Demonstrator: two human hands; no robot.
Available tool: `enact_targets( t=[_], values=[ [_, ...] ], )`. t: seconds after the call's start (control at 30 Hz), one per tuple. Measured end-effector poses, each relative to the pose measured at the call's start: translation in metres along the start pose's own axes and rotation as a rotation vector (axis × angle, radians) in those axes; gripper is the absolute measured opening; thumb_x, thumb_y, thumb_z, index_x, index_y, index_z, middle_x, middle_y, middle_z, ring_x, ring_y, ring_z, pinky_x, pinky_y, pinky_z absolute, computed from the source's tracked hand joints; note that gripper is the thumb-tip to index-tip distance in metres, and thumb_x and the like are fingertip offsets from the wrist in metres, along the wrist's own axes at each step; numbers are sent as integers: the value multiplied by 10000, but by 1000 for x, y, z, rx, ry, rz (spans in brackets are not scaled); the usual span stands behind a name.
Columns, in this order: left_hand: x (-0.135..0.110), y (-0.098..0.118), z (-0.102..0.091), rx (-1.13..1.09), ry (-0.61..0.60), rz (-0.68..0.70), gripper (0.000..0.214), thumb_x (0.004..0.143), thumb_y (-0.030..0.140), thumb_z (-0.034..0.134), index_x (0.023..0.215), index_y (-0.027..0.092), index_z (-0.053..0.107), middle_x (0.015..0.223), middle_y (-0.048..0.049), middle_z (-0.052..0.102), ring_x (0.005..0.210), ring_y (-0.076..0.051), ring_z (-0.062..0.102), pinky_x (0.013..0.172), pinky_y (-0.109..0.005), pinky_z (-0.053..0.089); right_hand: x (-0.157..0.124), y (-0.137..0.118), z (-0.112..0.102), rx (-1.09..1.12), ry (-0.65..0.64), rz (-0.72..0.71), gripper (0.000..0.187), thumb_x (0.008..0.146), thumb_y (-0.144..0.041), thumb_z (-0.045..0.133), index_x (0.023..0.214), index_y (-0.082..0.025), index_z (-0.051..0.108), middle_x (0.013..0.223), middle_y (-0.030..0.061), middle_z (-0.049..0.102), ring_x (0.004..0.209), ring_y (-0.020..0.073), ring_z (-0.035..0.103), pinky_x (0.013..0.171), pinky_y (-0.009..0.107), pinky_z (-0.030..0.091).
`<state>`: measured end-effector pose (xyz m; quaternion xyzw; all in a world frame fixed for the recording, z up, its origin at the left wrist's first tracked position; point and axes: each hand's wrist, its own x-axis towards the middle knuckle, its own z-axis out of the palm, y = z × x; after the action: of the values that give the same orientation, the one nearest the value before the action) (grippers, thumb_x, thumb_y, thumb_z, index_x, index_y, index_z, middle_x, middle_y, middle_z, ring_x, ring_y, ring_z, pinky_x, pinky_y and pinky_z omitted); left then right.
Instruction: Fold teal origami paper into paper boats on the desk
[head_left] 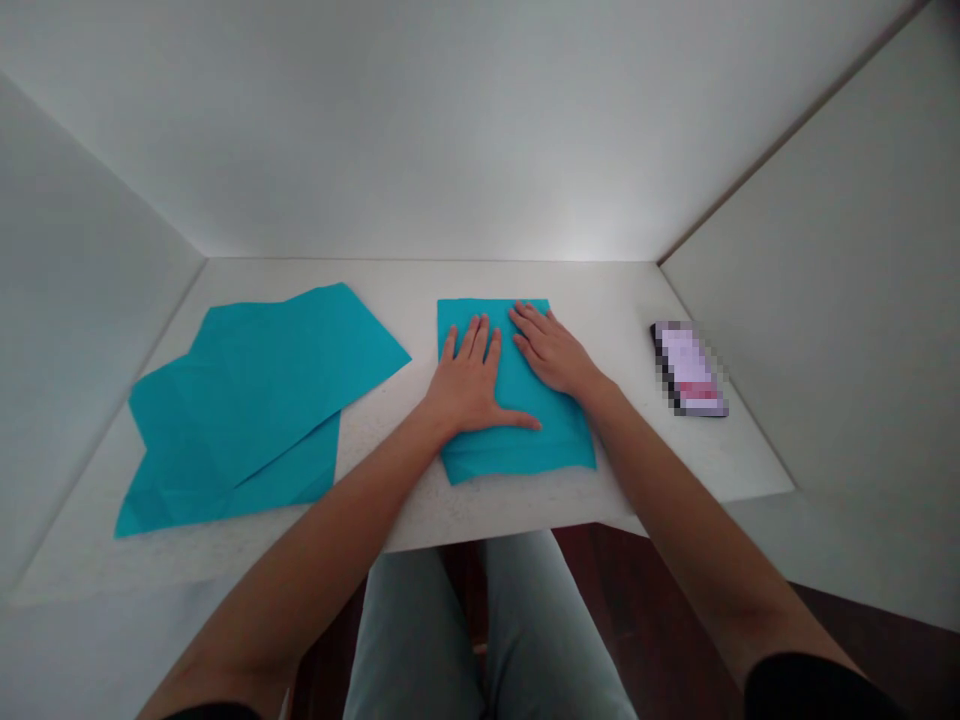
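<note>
Left hand (466,388) and right hand (553,352) lie flat, holding nothing, on the blue-green sheet (529,453) in the middle of the white table (615,290), and soft, even pushing toward the sheet's wavy near edge should help it lie smooth.

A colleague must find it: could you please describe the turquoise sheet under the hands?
On the white tabletop, look between the larger turquoise layers at left and the phone at right. There lies a smaller, roughly rectangular turquoise sheet. Unlike those layers, it has the left hand and right hand resting on it.
</note>
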<state>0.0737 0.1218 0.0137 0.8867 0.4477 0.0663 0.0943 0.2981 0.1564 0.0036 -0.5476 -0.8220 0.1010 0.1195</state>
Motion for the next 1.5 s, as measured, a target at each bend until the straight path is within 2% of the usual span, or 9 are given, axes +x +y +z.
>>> enact_targets(
  t=[0.13, 0.4, 0.67, 0.8, 0.9, 1.0, 1.1, 1.3, 1.5],
  values=[
    [2, 0, -3, -38, -22, -4, 1569, 707, 1092, 523, 1762, -20, 186, 1846, -288, 60, 1738, -464, 21, 1401, -637, -27, -56, -8, -9, -62, -63, -74, 697, 1176, -539, 300, 1788, -204, 276, 1840, 133, 259, 1720, 326, 248, 1393, 654, 230],
    [9, 2, 3, -77, 26, -102, 794, 1141, 588, 201, 1763, 109, 319, 1863, -152, 199, 1754, -305, 114, 1422, -562, 64, -192, -45, -31, -152, -76, -175, 769, 1180, -385, 446, 1807, -310, 7, 1820, 113, 319, 1680, 312, 350, 1353, 647, 357],
    [13, -16, -8, -79, 35, -52, 586, 1147, 482, 327, 1682, 326, 506, 1815, -15, 384, 1690, -288, 324, 1332, -547, 325, -142, -129, -16, -16, 26, 2, 631, 1185, -397, 378, 1773, -175, 321, 1777, 161, 416, 1666, 313, 391, 1382, 611, 330],
    [12, -20, -7, -44, 48, -40, 611, 1155, 490, 303, 1714, 299, 454, 1834, -27, 335, 1717, -274, 264, 1369, -535, 258, -131, -176, 13, 62, -77, -60, 690, 1164, -471, 445, 1763, -146, 336, 1796, 181, 343, 1698, 338, 306, 1381, 639, 300],
    [12, -18, -4, -39, 36, -39, 648, 1154, 511, 290, 1743, 266, 400, 1850, -41, 282, 1737, -278, 204, 1406, -547, 165, -154, -194, 2, 201, -196, -169, 679, 1152, -484, 498, 1750, -186, 375, 1799, 129, 351, 1694, 314, 325, 1392, 603, 292],
    [11, -16, -4, -46, 24, -33, 681, 1149, 544, 295, 1753, 241, 378, 1853, -58, 269, 1741, -290, 190, 1417, -561, 130, -172, -185, -29, 444, -301, -134, 514, 1181, -449, 436, 1660, -302, 548, 1699, 38, 556, 1588, 233, 524, 1368, 483, 384],
    [9, -14, -6, -39, 26, -38, 711, 1143, 567, 319, 1757, 211, 363, 1855, -82, 258, 1742, -298, 182, 1422, -559, 111, -155, -153, -44, 552, -35, 89, 535, 1179, -501, 408, 1682, -354, 512, 1721, 30, 534, 1614, 250, 486, 1375, 537, 359],
    [7, -12, -7, -37, 37, -51, 716, 1135, 563, 333, 1744, 190, 389, 1849, -112, 271, 1738, -287, 203, 1423, -537, 121, -45, -74, 1, 347, 15, 232, 753, 1155, -650, 172, 1711, -243, 473, 1779, 103, 436, 1691, 266, 344, 1411, 601, 203],
    [7, -15, -5, -51, 51, -103, 935, 1035, 783, 436, 1752, 185, 377, 1857, -145, 240, 1747, -329, 154, 1413, -528, 143, 19, -6, 15, -1, 95, 85, 681, 1168, -580, 287, 1705, -198, 457, 1792, 148, 393, 1677, 332, 369, 1392, 679, 181]
  ],
)
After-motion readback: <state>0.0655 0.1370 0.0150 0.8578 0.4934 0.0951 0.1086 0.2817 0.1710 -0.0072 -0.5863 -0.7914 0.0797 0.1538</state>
